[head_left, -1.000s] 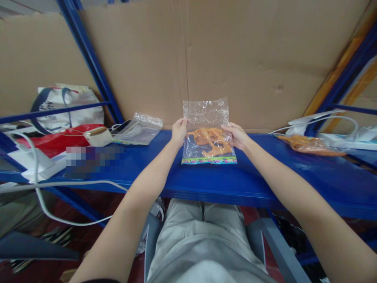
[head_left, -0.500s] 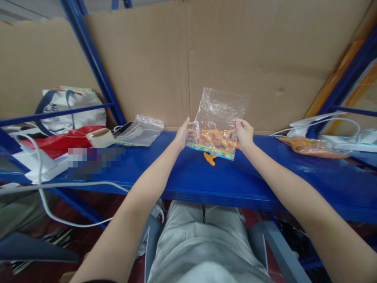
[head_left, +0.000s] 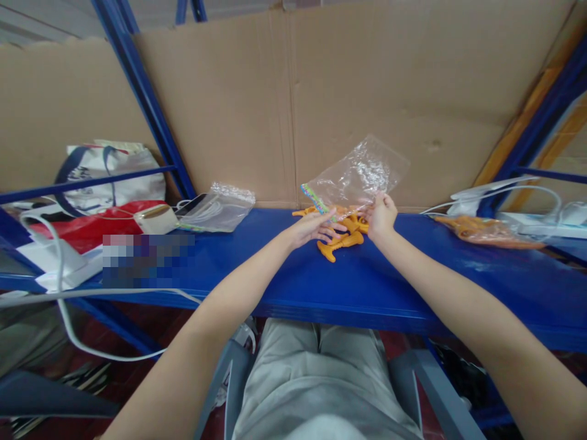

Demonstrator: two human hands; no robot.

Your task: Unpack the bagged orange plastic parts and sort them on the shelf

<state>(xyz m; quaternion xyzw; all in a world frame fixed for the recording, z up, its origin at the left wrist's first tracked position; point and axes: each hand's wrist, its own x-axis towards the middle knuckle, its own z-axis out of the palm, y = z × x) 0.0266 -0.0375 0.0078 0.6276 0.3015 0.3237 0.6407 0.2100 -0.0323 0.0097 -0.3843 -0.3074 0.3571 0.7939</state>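
A clear plastic bag [head_left: 362, 174] with a colourful printed strip along one edge is tilted up between my hands. My right hand [head_left: 382, 219] pinches its lower right part. On the strip side, my left hand [head_left: 314, 229] has its thumb at the strip, the other fingers loosely spread below; the grip there looks light. Several orange plastic pieces [head_left: 342, 242] lie in a loose heap on the blue shelf [head_left: 293, 281], under and behind the hands. Fingers and bag partly hide the heap, so its full shape is unclear.
On the right lies another clear bag with orange pieces [head_left: 486, 231], near a white power strip [head_left: 545, 225]. To the left are a flat clear bag [head_left: 229, 211], a red bag [head_left: 105, 223], a tote bag [head_left: 119, 180] and white cables [head_left: 62, 293]. Cardboard [head_left: 220, 110] stands behind.
The orange pieces seen through the bag earlier now lie uncovered on the shelf. The bag has turned, its strip slanting at the left. My left hand has moved right and slightly down.
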